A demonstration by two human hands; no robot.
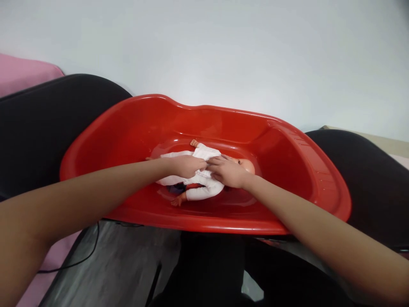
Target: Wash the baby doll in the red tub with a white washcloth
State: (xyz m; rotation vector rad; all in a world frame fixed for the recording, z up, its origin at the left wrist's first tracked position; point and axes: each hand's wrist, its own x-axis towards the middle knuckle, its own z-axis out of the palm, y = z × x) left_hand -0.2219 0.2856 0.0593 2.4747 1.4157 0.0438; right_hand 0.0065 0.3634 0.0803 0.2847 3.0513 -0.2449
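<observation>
A baby doll [207, 189] in a white outfit lies on its back in a red plastic baby bathtub [281, 145], head to the right and legs to the left. My left hand [188, 166] is closed at the front of the outfit, over the doll's belly. Just beside it, my right hand [229, 171] has its fingers bent onto the outfit at the upper chest, covering the neck and part of the face. The fingertips of both hands nearly meet. Something dark blue [177, 188] shows between the doll's body and its near arm.
Black seat-like surfaces flank the tub, one on the left [47, 128] and one on the right [367, 183]. A pale wall [223, 51] rises behind. Pink fabric [25, 72] is at far left, and a black cable [92, 251] hangs below the tub's near rim.
</observation>
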